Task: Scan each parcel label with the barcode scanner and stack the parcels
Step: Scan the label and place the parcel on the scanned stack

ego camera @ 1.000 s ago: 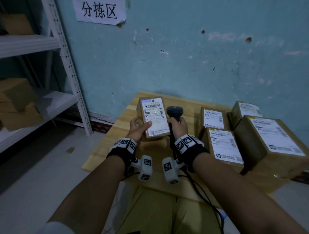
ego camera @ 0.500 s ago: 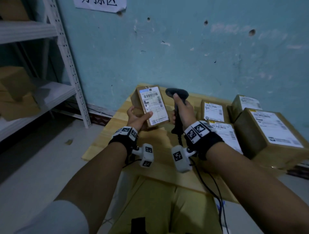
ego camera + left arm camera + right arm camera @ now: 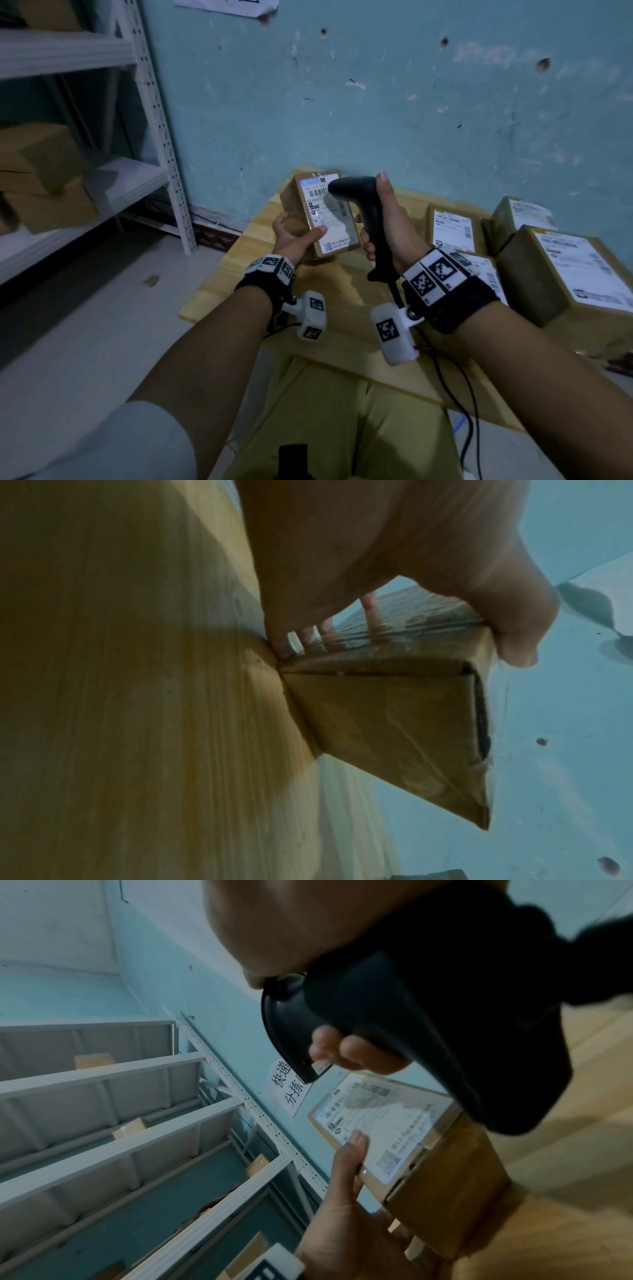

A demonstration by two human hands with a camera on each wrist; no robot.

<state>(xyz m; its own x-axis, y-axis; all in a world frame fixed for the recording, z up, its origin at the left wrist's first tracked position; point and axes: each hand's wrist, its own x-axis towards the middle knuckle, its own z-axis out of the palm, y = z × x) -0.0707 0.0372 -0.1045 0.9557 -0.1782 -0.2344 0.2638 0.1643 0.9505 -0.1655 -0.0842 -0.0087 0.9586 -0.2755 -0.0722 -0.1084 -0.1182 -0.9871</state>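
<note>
My left hand (image 3: 296, 236) grips a small brown parcel (image 3: 320, 214) above the wooden table (image 3: 239, 274), thumb on its white label (image 3: 325, 209) and fingers behind. The label faces me, tilted up. My right hand (image 3: 387, 222) holds a black barcode scanner (image 3: 363, 205) by its handle, its head turned left and close over the label's barcode. In the right wrist view the scanner (image 3: 394, 1031) points down at the label (image 3: 380, 1121). From the left wrist the parcel (image 3: 394, 723) shows its underside with my thumb on its edge.
Several labelled parcels lie on the table at the right, the largest (image 3: 575, 277) nearest the edge, smaller ones (image 3: 452, 229) behind. The scanner's black cable (image 3: 455, 394) hangs off the table's front. A white metal rack (image 3: 150, 113) holding cardboard boxes stands at the left.
Both hands have risen. The scanner head has swung left and closed in on the label's barcode, and the parcel has tilted further toward it.
</note>
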